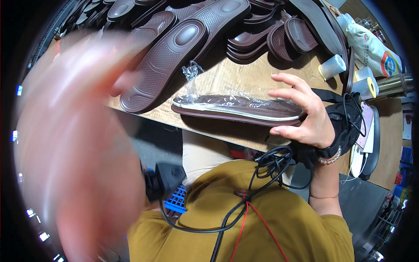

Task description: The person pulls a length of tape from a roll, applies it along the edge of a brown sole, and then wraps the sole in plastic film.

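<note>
A brown shoe sole (244,117) with a white line along its rim lies at the near edge of the workbench. Crumpled clear plastic film (191,74) covers part of its top and stands up near its left end. My right hand (307,111) is around the sole's right end, thumb and fingers spread wide apart, not gripping it. Close to the camera, my left hand (83,131) fills the left side, smeared by motion, so its fingers cannot be made out. Beyond it lies a long brown textured sole (168,65), partly overlapping others.
More brown soles (248,39) are piled along the back of the wooden bench (227,81). Rolls of tape (332,67), a white bag (371,48) and a phone (365,124) sit at the right. Black cables (275,166) hang across my front.
</note>
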A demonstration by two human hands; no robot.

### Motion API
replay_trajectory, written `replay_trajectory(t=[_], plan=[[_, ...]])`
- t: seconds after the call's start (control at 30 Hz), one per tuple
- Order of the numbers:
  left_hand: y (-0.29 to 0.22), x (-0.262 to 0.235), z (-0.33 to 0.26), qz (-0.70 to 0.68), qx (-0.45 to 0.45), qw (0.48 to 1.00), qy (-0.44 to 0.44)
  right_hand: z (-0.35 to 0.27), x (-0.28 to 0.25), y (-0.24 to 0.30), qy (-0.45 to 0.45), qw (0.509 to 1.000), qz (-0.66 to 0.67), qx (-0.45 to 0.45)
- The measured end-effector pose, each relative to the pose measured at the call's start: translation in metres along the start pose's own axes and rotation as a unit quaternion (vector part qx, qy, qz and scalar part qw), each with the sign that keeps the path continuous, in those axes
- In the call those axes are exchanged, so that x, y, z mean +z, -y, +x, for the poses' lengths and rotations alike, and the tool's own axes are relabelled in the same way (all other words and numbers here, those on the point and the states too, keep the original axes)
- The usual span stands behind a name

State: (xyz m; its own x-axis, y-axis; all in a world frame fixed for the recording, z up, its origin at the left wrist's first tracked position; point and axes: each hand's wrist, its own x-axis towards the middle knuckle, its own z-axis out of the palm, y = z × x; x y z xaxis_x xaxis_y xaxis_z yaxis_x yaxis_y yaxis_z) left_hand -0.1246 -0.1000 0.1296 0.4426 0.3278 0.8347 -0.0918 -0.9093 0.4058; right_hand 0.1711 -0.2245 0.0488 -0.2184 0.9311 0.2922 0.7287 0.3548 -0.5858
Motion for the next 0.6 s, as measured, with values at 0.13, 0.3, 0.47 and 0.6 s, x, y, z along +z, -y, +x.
replay_trajectory(t=[0.13, 0.3, 0.47, 0.6], plan=[[0.021, 0.034, 0.031, 0.078, -0.208, 0.936, 0.274, -0.006, 0.004, 0.000, -0.001, 0.999, -0.026, -0.040], [0.047, 0.086, 0.043, 0.227, -0.148, 0.799, 0.537, -0.003, 0.004, 0.002, 0.008, 0.998, -0.020, -0.056], [0.053, 0.113, 0.036, 0.232, -0.082, 0.755, 0.608, -0.004, 0.006, 0.005, -0.015, 0.998, -0.010, -0.053], [0.078, 0.124, 0.033, 0.251, -0.071, 0.760, 0.596, -0.006, 0.003, 0.004, -0.001, 0.999, -0.021, -0.050]])
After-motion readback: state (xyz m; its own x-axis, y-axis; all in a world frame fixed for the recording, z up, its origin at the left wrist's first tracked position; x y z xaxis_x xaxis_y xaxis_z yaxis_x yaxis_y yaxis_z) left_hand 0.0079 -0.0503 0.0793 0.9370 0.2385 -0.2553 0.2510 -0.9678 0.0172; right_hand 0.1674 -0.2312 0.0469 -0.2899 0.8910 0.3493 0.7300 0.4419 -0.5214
